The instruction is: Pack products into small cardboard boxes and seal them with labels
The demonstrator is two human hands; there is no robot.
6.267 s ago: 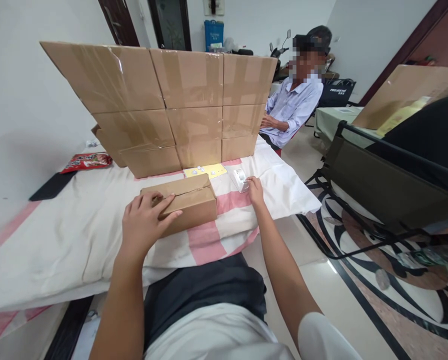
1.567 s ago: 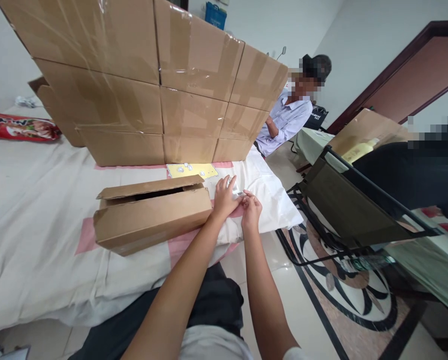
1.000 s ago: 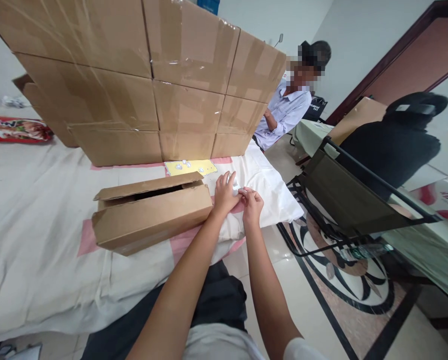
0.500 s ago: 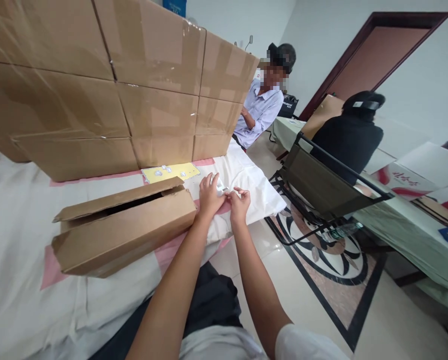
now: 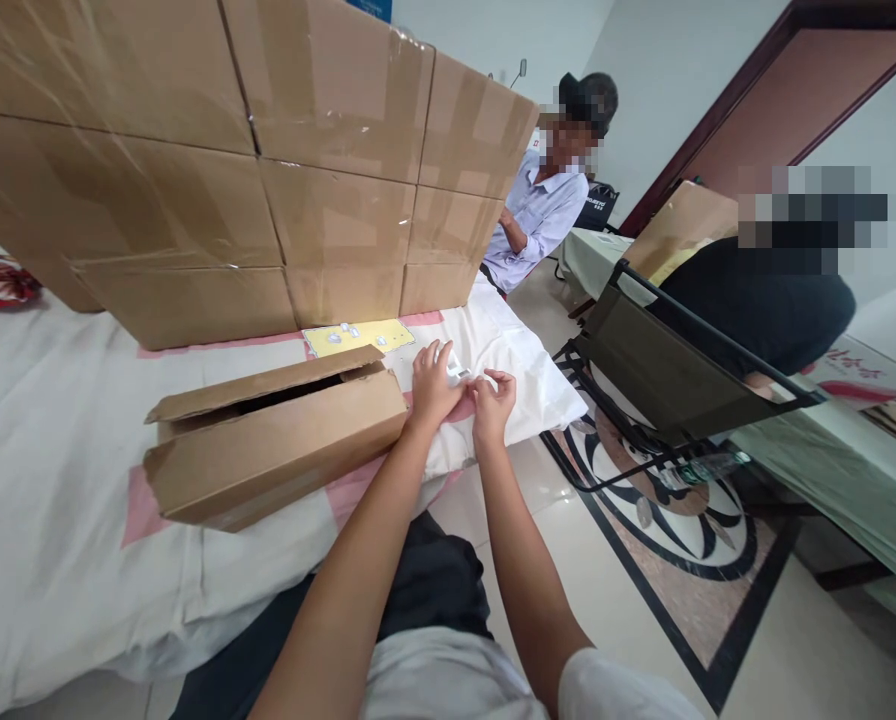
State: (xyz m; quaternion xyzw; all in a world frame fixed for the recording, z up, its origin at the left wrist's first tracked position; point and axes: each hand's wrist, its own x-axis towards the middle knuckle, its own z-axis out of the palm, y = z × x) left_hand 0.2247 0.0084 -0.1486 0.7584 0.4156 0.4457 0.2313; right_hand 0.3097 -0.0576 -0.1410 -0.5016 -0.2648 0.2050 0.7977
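Observation:
My left hand is curled round a small white object, close to the right end of the table. What kind of object it is, I cannot make out. My right hand has thumb and forefinger pinched together at the object's near right side; anything between those fingertips is too small to tell. Left of my hands lies a long cardboard box, its top flaps partly raised over a dark gap. Behind my left hand a yellow sheet with small whitish pieces on it lies flat.
Taped cardboard boxes form a wall at the back of the cloth-covered table. Beyond it stands a person in a light shirt. To the right, a person in black sits in a folding chair beside another table.
The view has shifted, so the table and boxes appear farther right. My hands stay at the white object with nearly the same grip. The person in black has leaned to the right.

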